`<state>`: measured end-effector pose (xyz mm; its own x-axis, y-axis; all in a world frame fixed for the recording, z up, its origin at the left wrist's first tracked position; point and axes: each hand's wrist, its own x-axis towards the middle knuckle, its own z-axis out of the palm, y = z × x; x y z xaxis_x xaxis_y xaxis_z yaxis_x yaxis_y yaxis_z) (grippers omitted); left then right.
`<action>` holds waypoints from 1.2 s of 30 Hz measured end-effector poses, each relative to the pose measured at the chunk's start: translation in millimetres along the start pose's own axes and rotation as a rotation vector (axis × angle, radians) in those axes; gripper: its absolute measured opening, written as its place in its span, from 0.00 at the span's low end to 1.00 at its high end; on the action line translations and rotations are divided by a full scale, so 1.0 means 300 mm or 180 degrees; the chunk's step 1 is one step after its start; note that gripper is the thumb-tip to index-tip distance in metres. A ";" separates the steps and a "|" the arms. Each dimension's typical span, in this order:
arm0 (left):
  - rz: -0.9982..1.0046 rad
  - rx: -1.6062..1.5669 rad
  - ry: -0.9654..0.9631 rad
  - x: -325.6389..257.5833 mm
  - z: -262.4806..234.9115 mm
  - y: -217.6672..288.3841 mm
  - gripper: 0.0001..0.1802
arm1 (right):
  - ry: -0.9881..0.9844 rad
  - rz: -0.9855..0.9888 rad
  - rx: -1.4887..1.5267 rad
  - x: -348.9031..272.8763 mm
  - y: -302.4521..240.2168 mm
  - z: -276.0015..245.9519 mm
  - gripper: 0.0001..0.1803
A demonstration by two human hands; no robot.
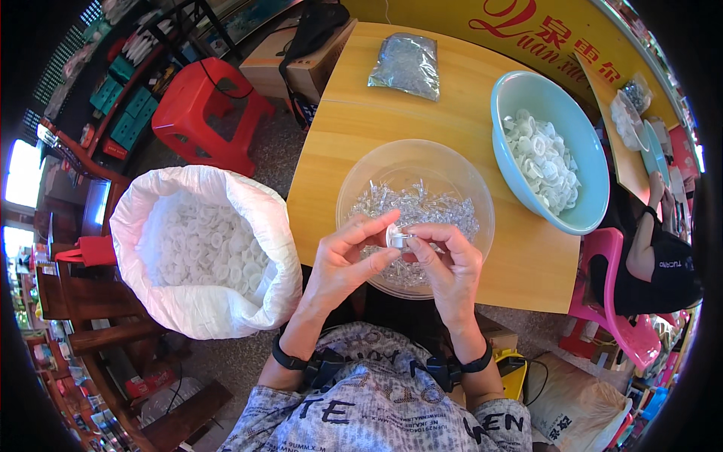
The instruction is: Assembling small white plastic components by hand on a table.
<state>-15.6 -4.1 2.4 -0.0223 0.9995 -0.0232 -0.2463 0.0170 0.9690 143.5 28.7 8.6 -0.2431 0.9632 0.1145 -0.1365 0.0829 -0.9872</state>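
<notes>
Above a round clear plastic bowl (pixel 376 162), both hands meet at a small white round plastic cap (pixel 395 239). My left hand (pixel 343 260) pinches the cap between thumb and fingers. From the other side, my right hand (pixel 449 275) is closed, thumb against forefinger, on a small clear piece that touches the cap; its exact shape is hard to make out. Many thin clear plastic pieces (pixel 456 215) lie in the bowl beneath. A light blue basin (pixel 599 169) to the right holds a heap of white round caps (pixel 544 162).
An open white sack (pixel 226 322) full of white plastic pieces stands left of the wooden table (pixel 520 282). A sealed clear bag (pixel 407 66) lies at the table's far side. Beyond are a red stool (pixel 199 105) and, at right, another person on a pink chair (pixel 621 324).
</notes>
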 end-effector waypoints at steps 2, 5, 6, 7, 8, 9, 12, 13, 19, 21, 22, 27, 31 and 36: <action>0.0014 -0.0117 -0.0069 0.001 0.002 -0.005 0.23 | 0.0001 0.0075 0.0256 -0.001 0.004 -0.005 0.05; 0.0017 -0.0287 -0.0060 -0.001 -0.001 -0.015 0.24 | -0.0078 0.0081 0.0313 -0.002 -0.002 -0.009 0.05; 0.0123 -0.0230 -0.0024 -0.001 -0.001 -0.023 0.24 | -0.0125 0.0040 0.0232 -0.002 -0.003 -0.010 0.05; 0.0228 -0.0175 0.0013 -0.002 -0.001 -0.027 0.24 | -0.0172 -0.0001 0.0150 -0.003 -0.004 -0.010 0.06; 0.0224 -0.0175 0.0019 -0.003 -0.004 -0.027 0.24 | -0.0176 0.0005 0.0152 -0.003 -0.006 -0.009 0.06; 0.0145 -0.0322 -0.0057 -0.002 -0.007 -0.026 0.24 | -0.0172 0.0042 0.0184 -0.005 -0.010 -0.009 0.06; 0.0065 -0.0401 -0.0133 -0.002 -0.012 -0.018 0.25 | -0.0165 0.0160 0.0294 -0.008 -0.012 -0.013 0.06; 0.0071 -0.0326 -0.0138 -0.003 -0.011 -0.015 0.26 | -0.0161 0.0230 0.0375 -0.009 -0.013 -0.015 0.06; 0.0322 -0.0101 -0.0170 -0.008 0.004 -0.014 0.27 | -0.0231 -0.0264 -0.0315 -0.010 -0.005 -0.022 0.06; 0.0419 -0.0008 -0.0141 -0.010 0.008 -0.027 0.27 | -0.0217 -0.0287 -0.0373 -0.010 -0.005 -0.021 0.06; 0.0518 0.0088 -0.0118 -0.011 0.009 -0.031 0.27 | -0.0199 -0.0315 -0.0431 -0.010 -0.006 -0.019 0.06; 0.0509 0.0471 0.0133 -0.024 0.019 0.052 0.32 | 0.0212 -0.0084 -0.0339 0.028 -0.036 -0.051 0.04; 0.1176 0.1768 0.1672 -0.133 -0.136 0.141 0.26 | 0.1532 -0.0873 -0.1763 0.188 -0.125 -0.265 0.05; 0.0480 0.2758 0.2664 -0.213 -0.443 0.139 0.18 | 0.1985 -0.1233 -0.3237 0.352 -0.147 -0.565 0.06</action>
<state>-153.2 -70.9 11.8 -0.6926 0.6717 0.2628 0.5354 0.2347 0.8113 286.7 169.9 45.4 0.1804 0.7653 0.6178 0.7719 0.2791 -0.5712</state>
